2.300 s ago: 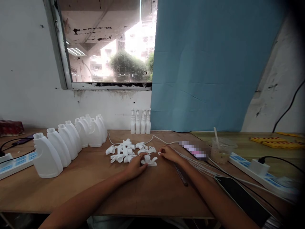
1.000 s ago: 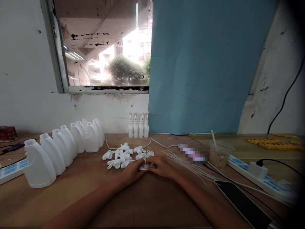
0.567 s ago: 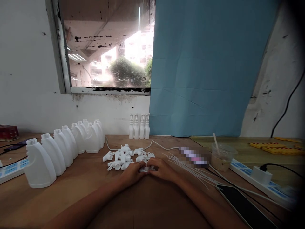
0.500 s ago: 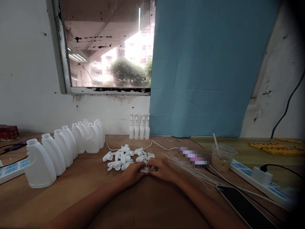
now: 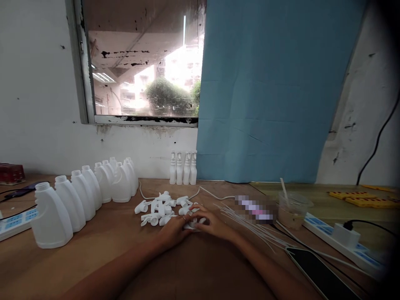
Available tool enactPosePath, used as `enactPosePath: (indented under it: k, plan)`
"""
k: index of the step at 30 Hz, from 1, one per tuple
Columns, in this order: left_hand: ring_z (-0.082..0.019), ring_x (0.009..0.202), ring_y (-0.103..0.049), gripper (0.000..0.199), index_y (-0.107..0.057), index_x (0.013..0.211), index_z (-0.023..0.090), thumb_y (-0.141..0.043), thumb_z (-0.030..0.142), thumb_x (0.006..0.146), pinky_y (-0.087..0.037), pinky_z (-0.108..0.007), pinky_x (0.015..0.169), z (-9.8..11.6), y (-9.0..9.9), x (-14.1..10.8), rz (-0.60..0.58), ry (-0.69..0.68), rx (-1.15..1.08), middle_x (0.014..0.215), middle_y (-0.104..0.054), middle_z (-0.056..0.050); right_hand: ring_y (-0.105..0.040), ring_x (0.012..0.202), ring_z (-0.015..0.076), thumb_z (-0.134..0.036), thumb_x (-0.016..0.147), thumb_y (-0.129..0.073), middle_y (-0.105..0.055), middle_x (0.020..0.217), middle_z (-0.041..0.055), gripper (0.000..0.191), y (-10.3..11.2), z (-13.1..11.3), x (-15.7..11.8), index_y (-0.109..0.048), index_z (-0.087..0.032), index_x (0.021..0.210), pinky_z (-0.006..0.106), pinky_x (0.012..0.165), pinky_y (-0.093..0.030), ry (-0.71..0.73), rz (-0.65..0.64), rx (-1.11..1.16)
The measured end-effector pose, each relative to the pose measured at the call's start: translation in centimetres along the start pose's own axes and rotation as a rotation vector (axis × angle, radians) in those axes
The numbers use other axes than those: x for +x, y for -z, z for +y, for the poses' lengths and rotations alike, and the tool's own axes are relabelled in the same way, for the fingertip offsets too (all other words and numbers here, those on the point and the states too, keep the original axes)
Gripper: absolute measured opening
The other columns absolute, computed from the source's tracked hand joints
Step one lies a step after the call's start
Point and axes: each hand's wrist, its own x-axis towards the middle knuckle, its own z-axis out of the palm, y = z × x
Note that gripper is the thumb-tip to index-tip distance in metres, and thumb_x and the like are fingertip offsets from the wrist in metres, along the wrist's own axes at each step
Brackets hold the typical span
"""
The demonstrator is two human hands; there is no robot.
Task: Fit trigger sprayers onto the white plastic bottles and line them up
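Observation:
My left hand (image 5: 177, 228) and my right hand (image 5: 211, 221) meet at the middle of the table, their fingers closed around a white spray head (image 5: 194, 224) that they partly cover. A ring shows on a left finger. Just left of and behind the hands lies a loose pile of several white spray heads (image 5: 162, 207). One more spray head (image 5: 183, 201) lies right behind my fingers. Thin white tubes (image 5: 246, 225) are spread out to the right of my right hand.
Several white bottles without tops (image 5: 78, 200) stand in rows at the left. Small bottles with spray heads (image 5: 186, 168) stand by the wall. At the right are a plastic cup (image 5: 292, 212), a phone (image 5: 321, 271), a power strip (image 5: 331, 237) and cables.
Both hands have shifted slightly around the white spray head. My right fingers are spread a little wider and more of the white part shows. The view has tilted slightly.

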Motion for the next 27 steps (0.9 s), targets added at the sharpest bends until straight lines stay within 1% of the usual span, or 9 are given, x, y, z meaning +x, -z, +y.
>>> enactPosePath:
  k: [3,5,6,8,12,16,23,25,27]
  plan:
    - [-0.021,0.095,-0.059,0.027,-0.053,0.109,0.022,-0.060,0.025,0.084,-0.041,-0.027,0.079,0.2,-0.3,0.1,0.008,0.035,0.015,0.103,-0.063,-0.003,-0.062,0.098,0.0206,-0.035,0.086,-0.057,-0.059,0.121,0.0089,0.034,2.5,2.1,0.1,-0.061,-0.022,0.117,0.035,0.085,-0.051,-0.092,0.174,0.033]
    - [-0.021,0.090,-0.059,0.038,-0.049,0.117,0.024,-0.062,0.025,0.082,-0.041,-0.027,0.075,0.3,-0.5,0.2,0.015,0.081,0.000,0.099,-0.062,-0.002,-0.062,0.094,0.0220,-0.032,0.088,-0.051,-0.066,0.106,0.0092,0.028,4.6,3.5,-0.4,-0.063,-0.020,0.110,0.037,0.084,-0.050,-0.211,0.301,-0.173]
    - [-0.020,0.088,-0.058,0.043,-0.047,0.121,0.025,-0.062,0.024,0.081,-0.041,-0.026,0.073,0.3,-0.5,0.2,0.011,0.098,-0.010,0.098,-0.062,-0.001,-0.061,0.098,0.0233,-0.028,0.088,-0.049,-0.067,0.105,0.0101,0.025,5.7,4.2,-0.8,-0.065,-0.019,0.104,0.038,0.087,-0.046,-0.273,0.311,-0.356]
    - [-0.020,0.086,-0.058,0.047,-0.047,0.124,0.026,-0.063,0.023,0.080,-0.041,-0.026,0.073,0.4,-0.4,0.2,-0.005,0.104,-0.034,0.098,-0.063,-0.001,-0.056,0.109,0.0265,-0.022,0.084,-0.052,-0.067,0.108,0.0112,0.021,7.5,5.3,-2.0,-0.068,-0.019,0.096,0.037,0.088,-0.041,-0.490,0.229,-0.703]
    - [-0.021,0.094,-0.058,0.039,-0.054,0.118,0.024,-0.063,0.023,0.079,-0.043,-0.028,0.083,0.5,-0.2,0.2,0.005,0.055,-0.064,0.108,-0.062,-0.003,-0.061,0.094,0.0288,-0.017,0.073,-0.059,-0.070,0.098,0.0136,0.015,9.1,7.0,-3.9,-0.069,-0.016,0.084,0.032,0.072,-0.038,-0.711,0.181,-0.796]
    - [-0.022,0.102,-0.056,0.038,-0.055,0.116,0.021,-0.062,0.020,0.079,-0.042,-0.030,0.090,0.4,-0.2,0.1,0.024,0.018,-0.079,0.117,-0.060,-0.005,-0.063,0.080,0.0241,-0.010,0.074,-0.053,-0.071,0.088,0.0147,0.018,8.8,7.7,-4.1,-0.069,-0.015,0.080,0.028,0.062,-0.033,-0.742,0.190,-0.810]
    - [-0.021,0.095,-0.056,0.039,-0.055,0.118,0.020,-0.061,0.022,0.080,-0.043,-0.030,0.085,0.4,0.1,0.1,0.008,-0.012,-0.073,0.111,-0.061,-0.006,-0.064,0.078,0.0241,-0.009,0.078,-0.050,-0.071,0.082,0.0154,0.020,8.8,7.4,-3.6,-0.069,-0.014,0.072,0.029,0.064,-0.035,-0.695,0.246,-0.826]
    - [-0.020,0.091,-0.056,0.038,-0.055,0.117,0.020,-0.061,0.023,0.080,-0.043,-0.029,0.081,0.3,0.0,0.2,0.008,-0.017,-0.067,0.107,-0.061,-0.005,-0.064,0.082,0.0236,-0.008,0.080,-0.049,-0.071,0.086,0.0142,0.021,9.0,7.0,-3.4,-0.069,-0.014,0.079,0.029,0.069,-0.038,-0.640,0.291,-0.823]
    - [-0.018,0.086,-0.055,0.037,-0.054,0.117,0.020,-0.061,0.024,0.081,-0.042,-0.028,0.077,0.1,-0.2,0.2,0.010,-0.009,-0.071,0.101,-0.061,-0.004,-0.062,0.091,0.0234,-0.008,0.084,-0.046,-0.070,0.099,0.0134,0.026,9.2,6.3,-3.1,-0.068,-0.015,0.096,0.030,0.078,-0.041,-0.546,0.359,-0.821]
